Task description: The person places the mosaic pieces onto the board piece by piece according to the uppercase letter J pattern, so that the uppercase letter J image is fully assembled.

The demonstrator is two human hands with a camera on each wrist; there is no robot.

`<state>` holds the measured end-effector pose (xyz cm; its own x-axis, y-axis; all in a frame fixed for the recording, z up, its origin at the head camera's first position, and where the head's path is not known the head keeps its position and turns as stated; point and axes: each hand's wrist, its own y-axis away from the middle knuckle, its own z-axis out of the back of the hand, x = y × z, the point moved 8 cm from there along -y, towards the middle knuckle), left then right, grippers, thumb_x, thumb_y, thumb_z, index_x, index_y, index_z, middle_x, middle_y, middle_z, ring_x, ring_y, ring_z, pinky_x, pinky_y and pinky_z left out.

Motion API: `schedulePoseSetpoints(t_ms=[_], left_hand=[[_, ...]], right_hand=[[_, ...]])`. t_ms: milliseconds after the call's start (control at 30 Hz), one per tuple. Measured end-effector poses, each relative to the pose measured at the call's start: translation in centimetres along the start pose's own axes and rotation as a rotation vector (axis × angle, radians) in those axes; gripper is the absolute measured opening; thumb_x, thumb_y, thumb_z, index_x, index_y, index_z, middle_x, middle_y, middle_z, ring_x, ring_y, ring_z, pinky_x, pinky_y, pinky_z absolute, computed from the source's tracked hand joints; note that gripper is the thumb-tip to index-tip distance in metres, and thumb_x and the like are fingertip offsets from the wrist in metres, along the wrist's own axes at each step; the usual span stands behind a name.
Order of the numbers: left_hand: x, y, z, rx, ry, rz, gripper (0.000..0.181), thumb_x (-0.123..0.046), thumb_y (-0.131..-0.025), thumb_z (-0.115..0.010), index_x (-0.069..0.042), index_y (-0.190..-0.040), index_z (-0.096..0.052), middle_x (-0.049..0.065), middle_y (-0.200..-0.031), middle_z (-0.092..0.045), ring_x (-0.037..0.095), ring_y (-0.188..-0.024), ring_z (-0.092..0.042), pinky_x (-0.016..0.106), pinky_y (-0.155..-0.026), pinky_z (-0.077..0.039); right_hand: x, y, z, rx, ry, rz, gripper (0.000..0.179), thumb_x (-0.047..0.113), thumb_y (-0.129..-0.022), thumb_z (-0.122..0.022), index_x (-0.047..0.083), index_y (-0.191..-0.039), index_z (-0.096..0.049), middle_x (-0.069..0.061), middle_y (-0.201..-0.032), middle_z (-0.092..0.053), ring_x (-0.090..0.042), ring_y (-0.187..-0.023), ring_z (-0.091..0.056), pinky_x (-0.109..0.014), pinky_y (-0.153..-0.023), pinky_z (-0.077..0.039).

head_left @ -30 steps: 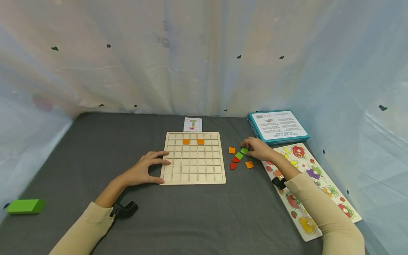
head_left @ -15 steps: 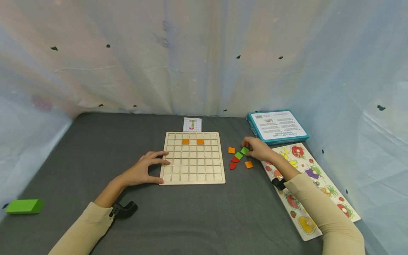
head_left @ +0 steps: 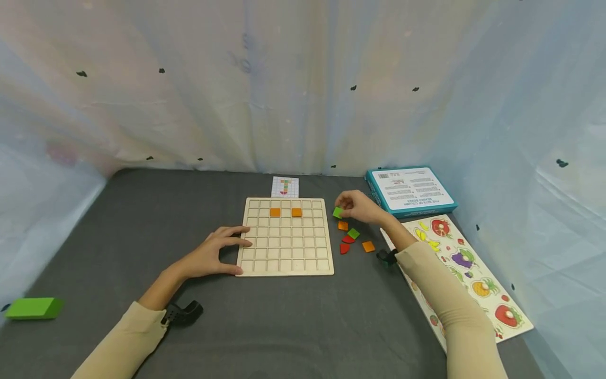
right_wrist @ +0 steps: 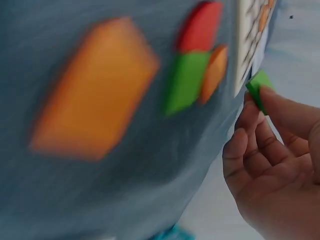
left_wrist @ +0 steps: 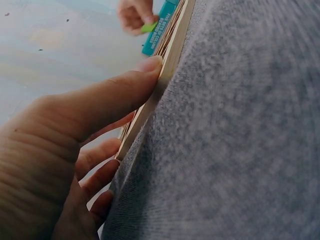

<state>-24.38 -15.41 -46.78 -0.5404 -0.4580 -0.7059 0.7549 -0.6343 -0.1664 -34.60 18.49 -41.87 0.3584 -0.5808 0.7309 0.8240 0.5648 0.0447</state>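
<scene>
The blue-green box (left_wrist: 159, 32) has white words on its side; I can read "FIVE", "OF COLUMN" and "BOXES", but the rest is blurry. Its white label (head_left: 412, 188) has small print that's too tiny to read. The little card (head_left: 285, 187) shows a shape like the letter J.

Sleeve (head_left: 437, 284) is partly hiding the fruit board (head_left: 492, 300) behind the right hand (head_left: 361, 207), orange tile (right_wrist: 95, 90) near that hand is showing blurred, box's fine print (head_left: 413, 181) beside it is looking unreadably small

Grey table (head_left: 284, 326): grid board (head_left: 285, 242) in middle, card (head_left: 278, 181) at its far edge. Teal box (head_left: 413, 190) far right, fruit panel (head_left: 473, 279) nearer. Green block (head_left: 33, 308) left. Beside board: 2 orange tiles (head_left: 368, 246), 2 red tiles (head_left: 344, 248), 1 green tile (head_left: 353, 233).
</scene>
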Motion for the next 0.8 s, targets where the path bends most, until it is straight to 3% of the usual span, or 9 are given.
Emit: schedulePoseSetpoints(t_ms=[167, 367, 567, 800], left_hand=[[0.1, 0.1, -0.1, -0.003, 0.006, 0.003, 0.064, -0.041, -0.076, -0.087, -0.021, -0.132, -0.066, 0.009, -0.156, -0.037, 0.034, -0.141, -0.026, 0.069, -0.103, -0.013], [0.1, 0.0, 0.0, -0.002, 0.001, 0.001, 0.063, -0.041, -0.076, -0.087, -0.021, -0.133, -0.065, 0.007, -0.156, -0.036, 0.033, -0.141, -0.027, 0.068, -0.103, -0.015], [0.2, -0.1, -0.1, 0.000, -0.004, 0.003, 0.063, -0.041, -0.076, -0.087, -0.022, -0.132, -0.065, 0.007, -0.156, -0.036, 0.033, -0.141, -0.026, 0.069, -0.103, -0.013], [0.0, 0.0, 0.0, 0.000, -0.008, 0.004, 0.064, -0.041, -0.076, -0.087, -0.021, -0.132, -0.066, 0.008, -0.156, -0.037, 0.033, -0.141, -0.027, 0.067, -0.103, -0.015]], right_hand=[[2.3, -4.1, -2.1, 0.027, -0.073, 0.050, 0.018, -0.004, -0.092, -0.066, -0.008, -0.110, -0.065, -0.020, -0.104, -0.065, -0.027, -0.090, -0.057, -0.036, -0.082, -0.048], [4.9, -7.8, -4.6, 0.075, -0.128, 0.126, 0.024, -0.005, -0.093, -0.065, -0.013, -0.115, -0.063, -0.021, -0.097, -0.065, -0.028, -0.084, -0.057, -0.037, -0.081, -0.048], [5.4, -9.7, -6.7, 0.101, -0.103, 0.111, 0.018, -0.004, -0.093, -0.064, -0.009, -0.110, -0.068, -0.016, -0.094, -0.069, -0.023, -0.082, -0.063, -0.032, -0.079, -0.051], [5.5, -10.1, -7.5, 0.091, -0.064, 0.074, 0.016, -0.004, -0.093, -0.065, -0.007, -0.108, -0.070, -0.015, -0.093, -0.067, -0.022, -0.083, -0.060, -0.031, -0.079, -0.049]])
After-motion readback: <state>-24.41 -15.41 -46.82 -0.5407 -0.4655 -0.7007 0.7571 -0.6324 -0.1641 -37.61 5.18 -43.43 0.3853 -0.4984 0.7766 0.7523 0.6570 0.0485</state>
